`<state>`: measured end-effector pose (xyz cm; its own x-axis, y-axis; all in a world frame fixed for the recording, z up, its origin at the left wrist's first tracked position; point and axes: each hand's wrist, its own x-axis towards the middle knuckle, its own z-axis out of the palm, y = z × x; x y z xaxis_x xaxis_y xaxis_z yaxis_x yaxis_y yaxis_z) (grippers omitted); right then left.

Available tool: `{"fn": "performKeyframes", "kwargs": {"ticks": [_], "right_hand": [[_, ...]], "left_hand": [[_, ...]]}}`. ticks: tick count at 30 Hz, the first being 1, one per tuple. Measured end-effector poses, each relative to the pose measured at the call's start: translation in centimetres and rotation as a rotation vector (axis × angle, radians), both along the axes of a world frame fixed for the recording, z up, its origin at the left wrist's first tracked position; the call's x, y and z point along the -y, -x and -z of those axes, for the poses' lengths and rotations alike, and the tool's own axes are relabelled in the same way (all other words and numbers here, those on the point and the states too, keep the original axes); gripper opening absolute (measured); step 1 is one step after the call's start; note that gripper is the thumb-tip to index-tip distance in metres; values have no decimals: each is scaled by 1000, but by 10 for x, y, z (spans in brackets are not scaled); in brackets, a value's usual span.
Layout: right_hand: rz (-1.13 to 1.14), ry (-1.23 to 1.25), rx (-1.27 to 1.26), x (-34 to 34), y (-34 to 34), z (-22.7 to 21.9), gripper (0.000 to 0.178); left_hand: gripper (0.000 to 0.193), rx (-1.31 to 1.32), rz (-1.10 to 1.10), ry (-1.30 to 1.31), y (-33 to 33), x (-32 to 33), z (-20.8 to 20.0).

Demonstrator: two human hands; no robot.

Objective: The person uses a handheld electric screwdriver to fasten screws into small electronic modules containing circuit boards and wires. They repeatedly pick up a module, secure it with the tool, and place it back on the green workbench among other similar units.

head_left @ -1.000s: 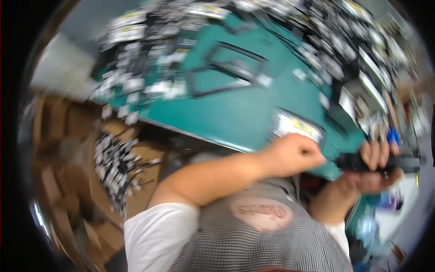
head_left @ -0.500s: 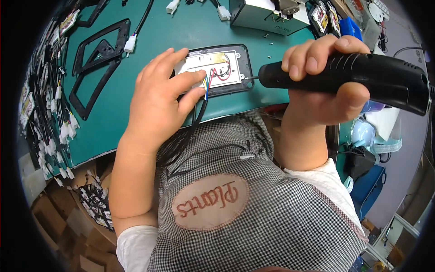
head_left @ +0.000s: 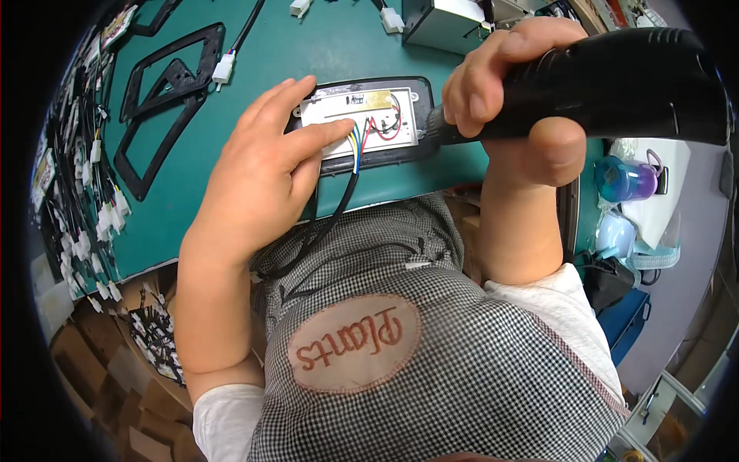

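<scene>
A black rectangular housing (head_left: 369, 160) lies on the green work mat, with a white circuit board (head_left: 400, 137) inside it. Red, black, blue and yellow wires run from the board into a black cable (head_left: 339, 206) that hangs toward my lap. My left hand (head_left: 265, 165) grips the housing's left end, its index finger pressing beside the wires. In my right hand (head_left: 512, 96) is a black electric screwdriver (head_left: 608, 85), held nearly level with its front end over the housing's right side. The tip is blurred near the board's lower right corner; whether it touches a screw I cannot tell.
Black frames (head_left: 137, 158) lie to the left, beside a heap of cables with white connectors (head_left: 108, 219). A white connector (head_left: 223, 69) lies near them. At the back right stands a grey metal box (head_left: 443, 27). A blue-purple cup (head_left: 627, 177) stands at the right.
The screwdriver has come left and nearer the camera, its front end now over the housing's right side. My left hand still holds the housing, and its wrist has shifted slightly left.
</scene>
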<state>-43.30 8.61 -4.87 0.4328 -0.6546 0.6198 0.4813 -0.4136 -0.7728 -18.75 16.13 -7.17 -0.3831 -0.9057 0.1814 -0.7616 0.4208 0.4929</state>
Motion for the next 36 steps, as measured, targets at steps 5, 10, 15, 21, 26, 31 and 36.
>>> {"fn": "performKeyframes", "kwargs": {"ticks": [5,10,15,21,26,31,36], "right_hand": [[89,-92,78,-5,-1,6,57],[344,-153,225,5,28,-19,55],[439,-31,259,43,72,-53,50],[456,-38,289,63,70,-50,40],[656,-25,273,52,24,-58,41],[194,-191,132,46,47,-53,48],[-72,-124,125,8,5,-35,69]], "left_hand": [[41,-41,20,-88,-6,4,-5],[43,-37,14,-96,-5,4,-2],[44,-41,23,-88,-5,5,-1],[44,-66,28,-86,-5,5,-1],[45,-66,22,-93,-5,4,1],[47,-43,69,-80,-12,4,-2],[55,-51,61,-133,-23,7,-2]]}}
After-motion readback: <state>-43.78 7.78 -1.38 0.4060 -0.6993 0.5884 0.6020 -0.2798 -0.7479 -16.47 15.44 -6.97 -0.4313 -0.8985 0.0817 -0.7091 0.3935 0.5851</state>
